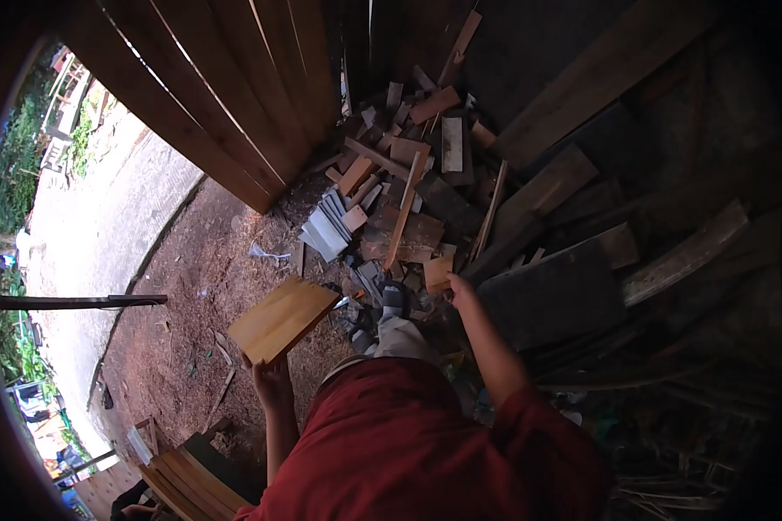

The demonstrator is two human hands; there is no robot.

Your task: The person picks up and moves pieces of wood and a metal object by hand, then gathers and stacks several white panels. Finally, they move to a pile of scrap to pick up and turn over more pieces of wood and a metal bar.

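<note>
My left hand (271,379) grips the near edge of a wide wooden board (282,319), which is held out tilted over the dirt floor. The board's far end looks jagged. In my right hand (462,291) is a small square wooden block (438,274), pinched at its right edge. Beyond that block lies a heap of wood offcuts (404,224), with a long thin strip (406,208) slanting across it. My fingers under the board are partly hidden.
A plank wall (226,78) rises at the upper left, and a concrete path (139,217) runs outside. Dark boards (556,291) lean on the right. Planks (191,486) lie at the lower left. Sawdust covers the ground (169,347). A dark bar (78,301) juts in from the left.
</note>
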